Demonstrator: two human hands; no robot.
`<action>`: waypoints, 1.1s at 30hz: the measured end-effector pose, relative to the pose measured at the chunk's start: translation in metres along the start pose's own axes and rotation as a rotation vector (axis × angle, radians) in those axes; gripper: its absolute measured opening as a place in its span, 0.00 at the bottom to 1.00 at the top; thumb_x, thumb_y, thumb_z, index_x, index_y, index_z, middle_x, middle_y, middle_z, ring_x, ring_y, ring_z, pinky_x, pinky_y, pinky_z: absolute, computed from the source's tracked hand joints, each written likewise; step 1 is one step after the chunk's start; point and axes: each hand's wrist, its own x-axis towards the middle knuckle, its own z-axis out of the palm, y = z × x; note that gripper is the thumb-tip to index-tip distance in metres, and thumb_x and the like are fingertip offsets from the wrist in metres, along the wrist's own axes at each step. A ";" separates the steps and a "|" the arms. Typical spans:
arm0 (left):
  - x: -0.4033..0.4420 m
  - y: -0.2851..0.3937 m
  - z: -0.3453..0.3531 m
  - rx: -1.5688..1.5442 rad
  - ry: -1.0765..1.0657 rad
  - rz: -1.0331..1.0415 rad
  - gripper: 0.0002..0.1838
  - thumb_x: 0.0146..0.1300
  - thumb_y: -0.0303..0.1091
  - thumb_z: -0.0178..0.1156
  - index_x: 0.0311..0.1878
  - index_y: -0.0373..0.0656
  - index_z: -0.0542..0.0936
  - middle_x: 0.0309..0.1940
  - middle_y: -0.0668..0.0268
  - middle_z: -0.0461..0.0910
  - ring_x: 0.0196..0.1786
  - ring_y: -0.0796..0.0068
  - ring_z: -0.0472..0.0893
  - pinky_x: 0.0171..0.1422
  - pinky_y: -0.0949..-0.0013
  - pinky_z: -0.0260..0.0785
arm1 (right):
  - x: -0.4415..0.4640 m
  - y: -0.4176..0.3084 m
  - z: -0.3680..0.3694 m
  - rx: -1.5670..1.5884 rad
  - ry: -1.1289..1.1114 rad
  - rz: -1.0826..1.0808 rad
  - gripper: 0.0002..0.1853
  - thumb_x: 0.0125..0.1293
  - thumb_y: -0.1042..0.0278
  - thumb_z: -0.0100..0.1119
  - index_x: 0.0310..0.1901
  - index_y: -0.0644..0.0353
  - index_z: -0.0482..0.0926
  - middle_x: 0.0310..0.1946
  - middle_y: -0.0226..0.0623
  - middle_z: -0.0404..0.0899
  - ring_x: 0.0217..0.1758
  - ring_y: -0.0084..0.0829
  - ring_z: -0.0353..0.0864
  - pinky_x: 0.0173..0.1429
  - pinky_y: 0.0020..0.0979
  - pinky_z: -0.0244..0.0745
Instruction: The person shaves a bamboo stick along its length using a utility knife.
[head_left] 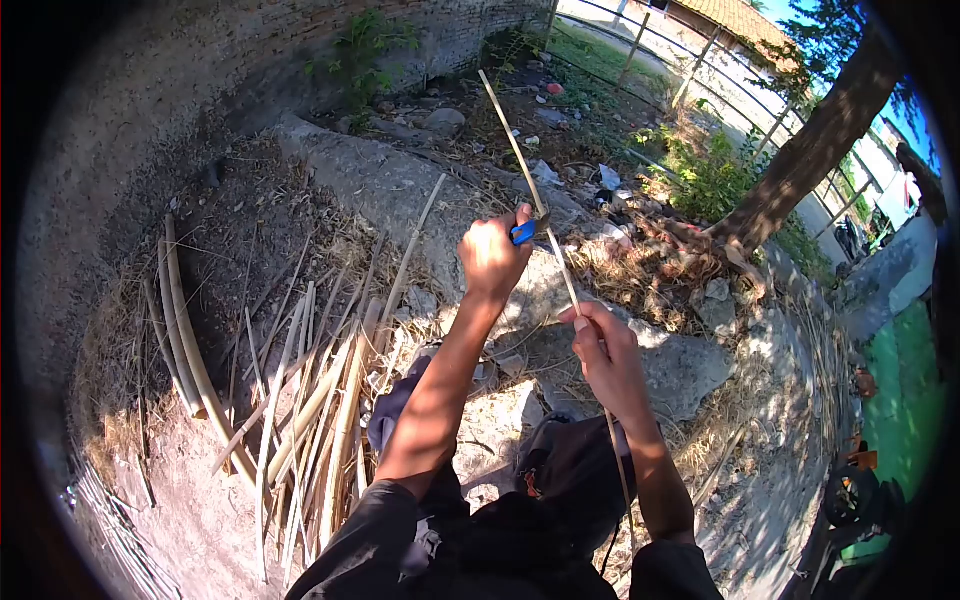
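The left hand (487,258) is closed around a blue-handled knife (523,233), and the right hand (608,365) grips a long pale strip (559,265) between thumb and fingers. A weathered brick wall (240,60) spans nine to twelve o'clock. At two o'clock a leaning tree trunk (820,150) rises, and a rough grey slab (350,175) runs behind the hands from eleven to four o'clock. A loose pile of split lengths (345,430) lies at eight o'clock, with curved poles (190,340) beside it towards nine. The held strip slants from twelve o'clock through the right hand down to five. The knife sits near the centre, towards one o'clock, its blade crossing the strip beyond the right hand; how deeply it bites, I cannot tell.
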 end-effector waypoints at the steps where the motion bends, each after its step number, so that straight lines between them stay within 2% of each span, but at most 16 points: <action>1: 0.000 0.001 0.000 0.004 0.036 0.011 0.18 0.75 0.45 0.65 0.33 0.42 0.89 0.23 0.48 0.83 0.28 0.41 0.85 0.37 0.47 0.78 | 0.002 0.000 -0.001 0.122 -0.054 0.101 0.14 0.84 0.71 0.50 0.60 0.60 0.84 0.18 0.29 0.64 0.20 0.20 0.61 0.28 0.33 0.59; 3: 0.000 0.005 -0.003 -0.030 0.044 -0.010 0.18 0.74 0.45 0.64 0.32 0.43 0.89 0.24 0.49 0.84 0.29 0.42 0.86 0.37 0.47 0.79 | 0.006 0.001 -0.002 0.244 -0.104 0.203 0.14 0.85 0.70 0.49 0.59 0.61 0.84 0.19 0.28 0.64 0.21 0.19 0.61 0.29 0.32 0.59; 5: 0.001 0.006 -0.005 -0.065 0.054 -0.033 0.18 0.74 0.45 0.63 0.31 0.43 0.89 0.26 0.49 0.85 0.30 0.42 0.87 0.37 0.46 0.80 | 0.008 0.004 0.001 0.253 -0.107 0.085 0.15 0.85 0.68 0.50 0.62 0.61 0.84 0.21 0.27 0.62 0.23 0.17 0.61 0.29 0.30 0.59; 7: 0.003 0.002 -0.009 -0.001 -0.030 -0.053 0.09 0.62 0.39 0.65 0.34 0.45 0.89 0.28 0.50 0.86 0.32 0.42 0.87 0.41 0.48 0.81 | 0.008 -0.003 0.002 0.198 -0.087 0.044 0.16 0.86 0.67 0.50 0.64 0.60 0.83 0.20 0.27 0.61 0.22 0.18 0.61 0.29 0.31 0.59; 10: 0.005 0.000 -0.013 -0.021 -0.093 -0.127 0.08 0.53 0.35 0.65 0.34 0.47 0.89 0.27 0.52 0.86 0.34 0.43 0.87 0.44 0.49 0.81 | 0.006 -0.005 0.006 0.130 -0.058 -0.016 0.17 0.85 0.67 0.51 0.68 0.59 0.82 0.20 0.30 0.61 0.22 0.19 0.62 0.29 0.32 0.60; 14: 0.005 -0.011 -0.005 -0.067 0.069 -0.108 0.06 0.54 0.35 0.67 0.33 0.46 0.88 0.26 0.52 0.85 0.35 0.42 0.87 0.44 0.49 0.81 | 0.000 -0.016 0.012 -0.007 -0.017 -0.060 0.18 0.84 0.71 0.53 0.69 0.56 0.82 0.19 0.37 0.64 0.20 0.22 0.62 0.27 0.33 0.60; 15: 0.007 -0.016 -0.007 -0.047 0.029 -0.119 0.12 0.59 0.42 0.69 0.32 0.42 0.88 0.27 0.50 0.86 0.35 0.42 0.87 0.43 0.48 0.80 | -0.002 -0.017 0.015 -0.007 -0.020 -0.060 0.18 0.84 0.71 0.53 0.69 0.56 0.82 0.19 0.37 0.64 0.20 0.22 0.62 0.27 0.33 0.60; 16: 0.010 -0.023 -0.007 -0.029 -0.011 -0.129 0.20 0.64 0.50 0.72 0.31 0.39 0.87 0.28 0.48 0.86 0.35 0.41 0.87 0.42 0.47 0.80 | -0.004 -0.017 0.018 -0.012 -0.016 -0.042 0.18 0.85 0.70 0.53 0.70 0.57 0.82 0.20 0.30 0.62 0.22 0.18 0.60 0.28 0.30 0.58; 17: 0.012 -0.039 0.002 -0.030 -0.009 -0.131 0.20 0.64 0.50 0.72 0.31 0.39 0.87 0.28 0.48 0.86 0.35 0.41 0.87 0.42 0.47 0.80 | -0.007 -0.016 0.021 -0.017 -0.012 -0.025 0.19 0.85 0.69 0.52 0.71 0.58 0.81 0.20 0.23 0.61 0.24 0.14 0.59 0.29 0.27 0.57; 19: 0.019 -0.084 0.025 0.178 0.328 -0.312 0.16 0.60 0.46 0.73 0.34 0.40 0.89 0.31 0.48 0.89 0.39 0.42 0.89 0.46 0.47 0.82 | -0.031 -0.007 0.036 0.068 -0.053 -0.017 0.19 0.85 0.69 0.52 0.71 0.59 0.81 0.20 0.22 0.62 0.23 0.13 0.59 0.28 0.26 0.56; 22: 0.042 -0.105 -0.022 0.164 0.143 -0.489 0.13 0.58 0.41 0.71 0.36 0.40 0.90 0.32 0.48 0.89 0.41 0.42 0.90 0.49 0.48 0.83 | -0.053 0.008 0.022 0.237 -0.111 0.049 0.19 0.85 0.67 0.52 0.71 0.62 0.81 0.20 0.19 0.62 0.23 0.11 0.59 0.28 0.24 0.55; 25: 0.035 -0.110 -0.033 0.146 0.138 -0.351 0.10 0.57 0.36 0.67 0.35 0.38 0.88 0.31 0.46 0.87 0.37 0.40 0.88 0.45 0.47 0.80 | -0.046 0.011 0.000 0.317 -0.095 0.199 0.20 0.86 0.67 0.51 0.71 0.65 0.80 0.23 0.14 0.60 0.24 0.08 0.57 0.28 0.21 0.51; 27: 0.029 -0.112 -0.011 0.172 0.193 -0.192 0.09 0.57 0.34 0.66 0.33 0.37 0.85 0.27 0.46 0.85 0.33 0.40 0.86 0.43 0.48 0.78 | -0.031 0.014 -0.004 0.327 -0.079 0.219 0.20 0.86 0.65 0.53 0.71 0.65 0.80 0.24 0.19 0.60 0.27 0.12 0.58 0.30 0.24 0.56; 29: 0.024 -0.090 -0.004 0.000 0.112 -0.085 0.08 0.53 0.32 0.69 0.34 0.38 0.86 0.26 0.50 0.84 0.32 0.43 0.85 0.43 0.49 0.78 | -0.018 0.011 0.000 0.296 -0.076 0.170 0.21 0.86 0.65 0.54 0.72 0.64 0.79 0.25 0.19 0.61 0.28 0.13 0.60 0.32 0.24 0.59; 31: 0.010 -0.063 0.007 0.013 0.275 0.153 0.10 0.51 0.31 0.70 0.38 0.41 0.89 0.30 0.51 0.87 0.34 0.45 0.87 0.46 0.50 0.80 | -0.004 0.010 0.005 0.227 -0.064 0.142 0.21 0.85 0.65 0.54 0.74 0.60 0.79 0.25 0.22 0.64 0.28 0.15 0.64 0.33 0.25 0.64; 33: 0.005 -0.043 0.007 -0.055 0.058 0.080 0.14 0.49 0.31 0.71 0.42 0.43 0.91 0.33 0.53 0.89 0.38 0.47 0.88 0.51 0.51 0.82 | 0.007 0.021 0.015 0.194 -0.025 0.078 0.21 0.85 0.66 0.54 0.74 0.58 0.79 0.25 0.24 0.65 0.27 0.17 0.65 0.33 0.27 0.66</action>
